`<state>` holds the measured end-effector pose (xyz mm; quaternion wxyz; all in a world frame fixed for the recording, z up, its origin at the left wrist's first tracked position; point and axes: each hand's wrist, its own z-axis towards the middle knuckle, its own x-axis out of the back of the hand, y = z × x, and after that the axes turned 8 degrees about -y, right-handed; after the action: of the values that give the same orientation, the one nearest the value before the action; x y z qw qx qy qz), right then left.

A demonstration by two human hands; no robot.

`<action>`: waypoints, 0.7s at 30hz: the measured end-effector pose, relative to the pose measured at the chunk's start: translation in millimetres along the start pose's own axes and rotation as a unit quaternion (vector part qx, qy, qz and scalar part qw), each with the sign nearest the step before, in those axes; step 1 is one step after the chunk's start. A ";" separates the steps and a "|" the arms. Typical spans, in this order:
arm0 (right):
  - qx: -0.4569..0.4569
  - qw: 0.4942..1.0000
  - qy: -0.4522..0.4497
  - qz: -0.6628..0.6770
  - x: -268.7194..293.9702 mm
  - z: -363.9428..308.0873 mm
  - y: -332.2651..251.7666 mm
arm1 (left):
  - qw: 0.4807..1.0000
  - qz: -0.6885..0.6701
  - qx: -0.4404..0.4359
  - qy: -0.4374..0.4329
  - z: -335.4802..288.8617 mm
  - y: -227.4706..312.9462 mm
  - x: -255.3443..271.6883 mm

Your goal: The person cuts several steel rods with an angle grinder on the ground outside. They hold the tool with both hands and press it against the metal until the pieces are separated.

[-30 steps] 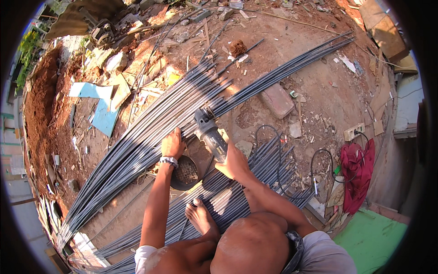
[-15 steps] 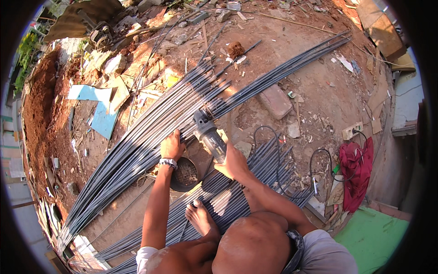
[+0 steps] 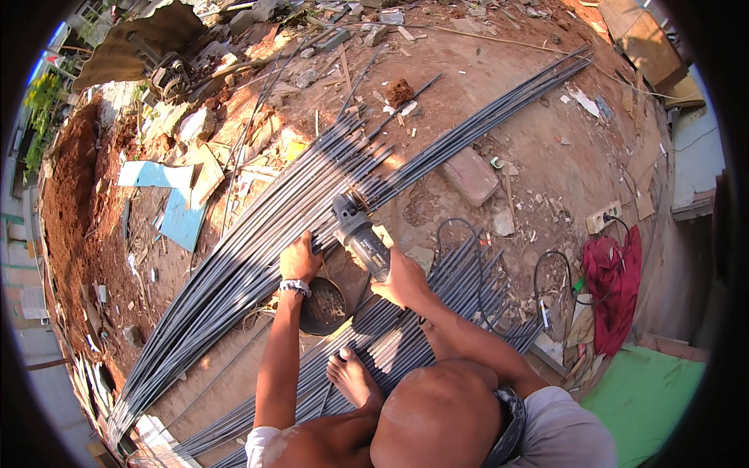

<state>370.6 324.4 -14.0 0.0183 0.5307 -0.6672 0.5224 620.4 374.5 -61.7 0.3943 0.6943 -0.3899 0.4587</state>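
A dark angle grinder is gripped around its body by my right hand. Its disc end rests at or just over the long steel rebars, which run from lower left to upper right; whether the disc touches them I cannot tell. My left hand is closed around rebar at the near edge of this bundle, left of the grinder; the fingers are partly hidden. Just below that hand lies a round black pan with brownish stuff in it. A second layer of rebars lies under my bare foot.
The grinder's black cord loops over the right-hand rebars toward a socket box. A reddish block sits beyond the grinder. Dark red cloth and a green board are at right. Blue sheet pieces and rubble lie at left.
The whole view has shifted slightly. Both hands keep their hold, and the grinder stays at nearly the same place on the rebars.
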 end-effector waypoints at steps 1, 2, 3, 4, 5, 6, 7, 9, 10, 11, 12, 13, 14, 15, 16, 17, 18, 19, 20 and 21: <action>-0.001 1.000 -0.003 0.003 -1.2 0.5 0.9 | 1.000 0.001 0.005 -0.004 0.6 -0.8 -2.2; 0.000 1.000 -0.005 0.010 0.4 1.1 0.8 | 1.000 0.005 0.001 -0.002 0.6 0.0 -1.2; 0.001 1.000 -0.008 0.016 1.9 1.7 0.3 | 1.000 0.009 -0.002 -0.001 0.2 0.5 -0.6; 0.001 1.000 -0.013 0.017 3.5 1.7 -0.3 | 1.000 0.012 -0.005 0.000 0.0 0.8 -0.2; 0.002 1.000 -0.020 0.018 6.7 0.5 -3.5 | 1.000 0.014 -0.003 -0.001 -0.1 0.8 0.4; 0.003 0.999 -0.026 0.019 8.3 0.0 -5.4 | 1.000 0.016 0.000 -0.002 0.0 0.9 0.5; 0.006 0.999 -0.026 0.018 8.1 0.4 -5.9 | 1.000 0.017 0.002 -0.003 0.1 0.6 0.5; 0.008 1.000 -0.024 0.014 8.0 0.7 -5.3 | 1.000 0.015 -0.001 0.003 0.0 2.2 0.5; 0.006 1.000 -0.026 0.010 8.5 0.8 -5.7 | 1.000 0.013 -0.002 0.007 -0.1 3.0 0.3; 0.005 1.000 -0.028 0.007 9.4 1.2 -7.6 | 1.000 0.013 -0.006 0.008 -0.2 2.7 0.4; 0.004 1.000 -0.030 0.003 10.1 1.7 -8.7 | 1.000 0.014 -0.009 0.010 -0.6 2.4 0.3; 0.001 1.000 -0.029 0.003 10.0 2.0 -8.3 | 1.000 0.014 -0.012 0.011 -0.7 2.3 0.0; 0.001 1.000 -0.028 0.004 8.9 2.4 -9.4 | 1.000 0.015 -0.002 0.008 0.0 -0.5 -1.7; 0.001 1.000 -0.028 0.005 8.5 2.9 -10.9 | 1.000 0.017 0.007 0.004 1.6 -2.1 -4.0; -0.003 0.999 -0.032 0.002 8.8 3.3 -12.8 | 1.000 0.018 0.017 0.001 2.4 -4.4 -5.9; -0.010 0.999 -0.036 -0.001 9.8 3.2 -13.8 | 1.000 0.017 0.014 0.003 2.3 -3.9 -6.1; -0.016 0.999 -0.040 -0.004 10.7 3.3 -14.8 | 1.000 0.017 0.011 0.006 1.9 -3.4 -6.2; -0.018 0.999 -0.044 -0.003 11.7 4.2 -16.0 | 1.000 0.016 0.008 0.008 1.7 -3.7 -5.8; -0.021 0.999 -0.048 -0.003 13.1 4.8 -16.9 | 1.000 0.021 0.006 0.010 1.8 -2.8 -4.8; -0.024 0.998 -0.052 -0.003 13.8 5.2 -17.3 | 1.000 0.020 0.006 0.009 1.4 -2.3 -3.5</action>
<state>380.0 313.0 3.3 -0.0020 0.5583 -0.6779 0.4783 621.9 374.8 -65.8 0.3845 0.6843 -0.3980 0.4750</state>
